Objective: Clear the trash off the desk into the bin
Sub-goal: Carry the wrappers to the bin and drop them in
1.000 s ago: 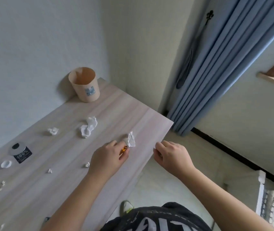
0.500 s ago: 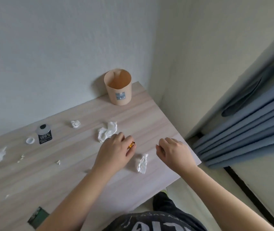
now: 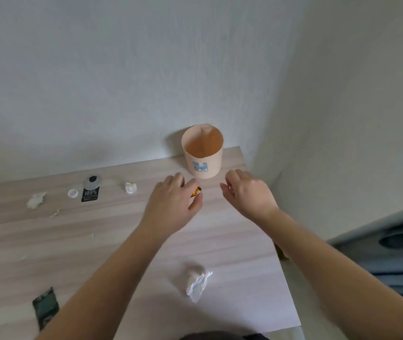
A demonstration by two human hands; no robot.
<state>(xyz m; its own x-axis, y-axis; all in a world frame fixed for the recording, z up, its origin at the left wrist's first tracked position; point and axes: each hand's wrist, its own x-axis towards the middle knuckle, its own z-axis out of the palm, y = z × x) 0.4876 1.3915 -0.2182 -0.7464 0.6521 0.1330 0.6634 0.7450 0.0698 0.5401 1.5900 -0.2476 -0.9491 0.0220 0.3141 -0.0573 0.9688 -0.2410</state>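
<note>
A peach bin [image 3: 202,153] stands upright at the desk's far right corner against the wall. My left hand [image 3: 171,204] hovers just in front of it, fingers closed on a small gold wrapper [image 3: 196,191]. My right hand [image 3: 247,192] is beside it to the right, fingers curled and apart, holding nothing. A crumpled white tissue [image 3: 196,282] lies near the desk's front edge between my forearms. Another tissue ball [image 3: 131,187] lies left of my left hand, and a third tissue [image 3: 35,200] sits further left.
On the wooden desk [image 3: 232,241] lie a black sachet with a round lid [image 3: 90,190], a small white cap [image 3: 73,193], a dark green packet [image 3: 45,306] at the front left and a few crumbs. A blue curtain [image 3: 396,261] hangs right of the desk.
My view turned toward the bin. Both hands moved forward to it, the left still holding the gold wrapper. The tissue by my left hand now lies behind, near the front edge.
</note>
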